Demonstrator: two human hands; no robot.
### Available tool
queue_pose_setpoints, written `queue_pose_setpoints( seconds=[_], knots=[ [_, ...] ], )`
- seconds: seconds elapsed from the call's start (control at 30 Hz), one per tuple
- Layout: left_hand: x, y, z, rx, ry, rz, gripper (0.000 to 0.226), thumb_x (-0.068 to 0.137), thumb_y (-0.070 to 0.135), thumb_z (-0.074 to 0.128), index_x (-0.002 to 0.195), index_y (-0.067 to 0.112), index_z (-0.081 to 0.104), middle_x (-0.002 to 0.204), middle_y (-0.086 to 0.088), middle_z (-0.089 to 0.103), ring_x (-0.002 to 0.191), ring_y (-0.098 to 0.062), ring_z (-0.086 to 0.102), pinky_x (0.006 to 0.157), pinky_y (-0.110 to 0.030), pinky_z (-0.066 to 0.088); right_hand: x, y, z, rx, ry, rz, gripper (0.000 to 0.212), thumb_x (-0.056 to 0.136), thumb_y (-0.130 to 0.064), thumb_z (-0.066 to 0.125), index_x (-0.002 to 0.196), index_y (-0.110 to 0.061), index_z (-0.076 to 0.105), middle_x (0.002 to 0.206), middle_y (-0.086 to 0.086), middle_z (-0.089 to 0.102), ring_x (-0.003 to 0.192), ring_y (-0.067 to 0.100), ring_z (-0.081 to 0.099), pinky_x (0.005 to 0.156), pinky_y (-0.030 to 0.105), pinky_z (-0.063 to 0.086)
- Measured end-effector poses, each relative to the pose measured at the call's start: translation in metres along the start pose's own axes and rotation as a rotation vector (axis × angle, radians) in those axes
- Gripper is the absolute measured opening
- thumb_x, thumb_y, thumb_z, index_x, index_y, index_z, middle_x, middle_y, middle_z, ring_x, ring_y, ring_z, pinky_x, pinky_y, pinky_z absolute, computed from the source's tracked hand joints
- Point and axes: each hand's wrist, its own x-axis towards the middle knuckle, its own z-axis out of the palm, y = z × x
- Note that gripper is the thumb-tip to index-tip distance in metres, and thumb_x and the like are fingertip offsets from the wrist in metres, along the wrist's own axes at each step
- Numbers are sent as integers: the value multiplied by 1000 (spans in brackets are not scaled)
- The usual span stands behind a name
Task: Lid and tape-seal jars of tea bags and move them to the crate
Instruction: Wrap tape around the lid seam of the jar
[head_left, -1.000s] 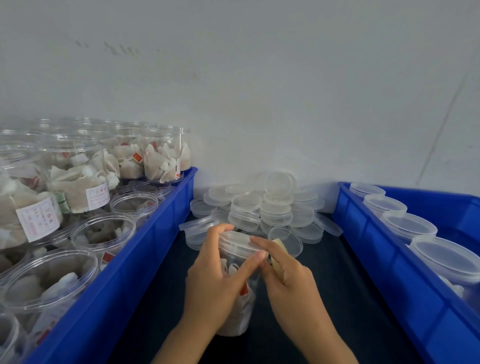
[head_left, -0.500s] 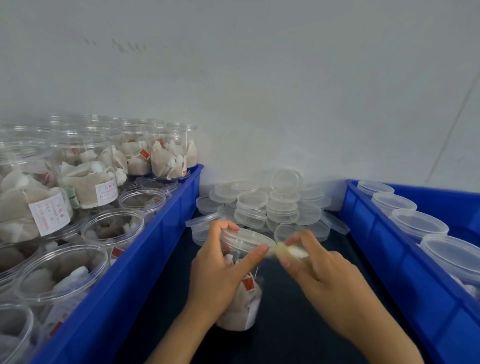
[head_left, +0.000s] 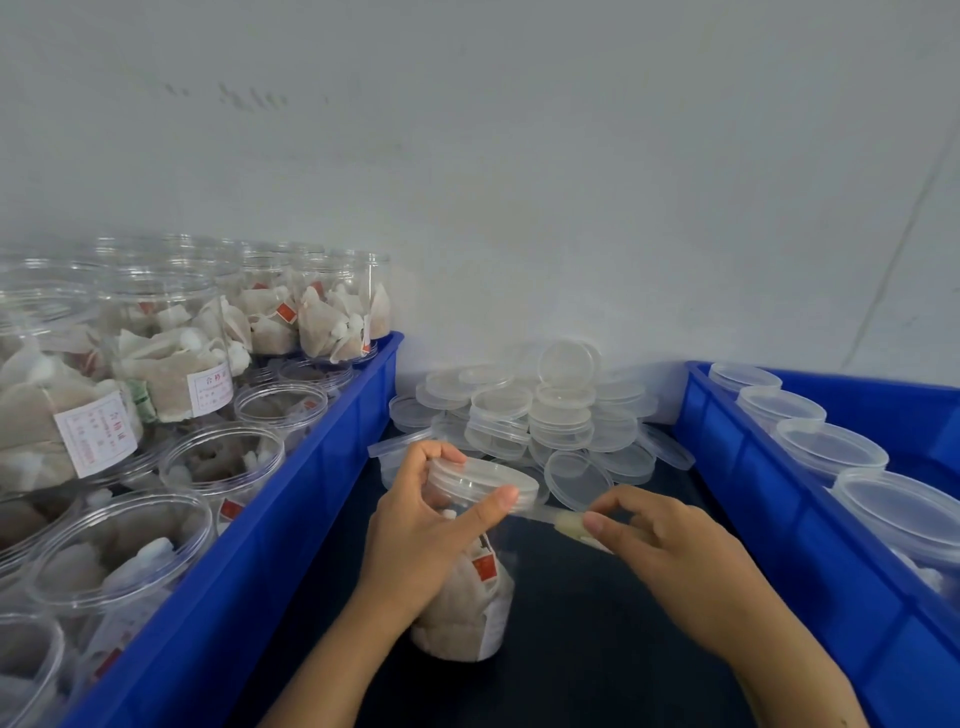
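A: Head view, near part first. What is seen?

B: A clear jar (head_left: 467, 582) full of tea bags is stood on the dark table (head_left: 587, 649). A lid (head_left: 483, 480) is already put on the jar. The jar's top is gripped by the left hand (head_left: 421, 530), with the thumb pressed on the lid's edge. Just right of the jar, a small roll of tape (head_left: 569, 526) is pinched by the right hand (head_left: 665, 540). A strip of tape is stretched from the roll to the lid's edge.

A: What could go wrong?

B: The tape could be pulled crooked, so a gap would be left in the seal. The jar could be tipped if the tape is tugged too hard. The tape end could be peeled off if the thumb is lifted too soon.

A: And farther away?

B: Left of the jar, open jars are kept in a blue bin (head_left: 291, 519). Right of the jar, lidded jars are lined up in a blue crate (head_left: 769, 519). Behind the jar, spare lids (head_left: 540, 410) are piled by the wall.
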Motion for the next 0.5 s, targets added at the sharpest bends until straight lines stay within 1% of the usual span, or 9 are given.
queue_pose_setpoints(
  seconds=[0.1,0.17,0.2,0.27,0.33,0.4,0.43,0.5],
  knots=[
    [1,0,-3,-87,-38,-13,54,49,62,79,93,39,56,95,24,68,81,-1,69,64,-16,54,0,-1,2,-17,26,-26,24,92,-60,41,101,-44,57,86,-12,65,78,5,60,76,27,51],
    [1,-1,-3,-156,-67,-21,55,54,56,82,96,29,59,92,17,71,81,-2,70,65,-12,52,-1,-4,5,-25,52,-60,24,92,-58,41,105,-48,58,85,-16,65,78,2,60,76,24,51],
    [1,-2,-3,-188,-84,-32,53,56,55,84,95,28,60,93,13,72,82,-5,70,67,-13,52,-2,-6,7,-21,62,-80,25,92,-58,41,109,-51,58,84,-19,65,78,0,59,75,21,50],
    [1,-4,-3,-229,-116,-49,46,56,54,81,92,32,62,95,7,72,87,-10,70,71,-18,54,-3,-7,8,-18,87,-121,31,90,-59,40,117,-57,56,81,-27,64,80,-5,59,75,17,48],
    [0,-6,-4,-257,-136,-54,50,56,54,76,97,29,61,97,5,72,91,-13,70,76,-24,55,-4,-9,9,-26,109,-173,35,90,-60,40,124,-63,48,75,-36,62,79,-11,57,71,14,46],
    [0,-6,-6,-265,-177,-66,54,59,56,72,101,27,58,98,5,71,92,-14,70,78,-26,54,-5,-12,10,-40,98,-214,36,91,-57,41,124,-71,37,66,-43,57,72,-15,53,62,12,40],
    [0,-5,-7,-271,-213,-67,51,61,56,70,101,27,58,97,4,71,91,-15,69,78,-26,54,-5,-13,11,-48,89,-229,37,92,-55,42,123,-73,31,64,-43,55,68,-14,52,58,12,38],
    [0,-5,-10,-309,-282,-53,45,67,51,69,101,25,57,93,3,68,87,-15,67,78,-26,53,-5,-14,13,-59,88,-257,39,94,-52,43,122,-75,29,62,-32,58,65,-7,52,55,14,38]
  ],
)
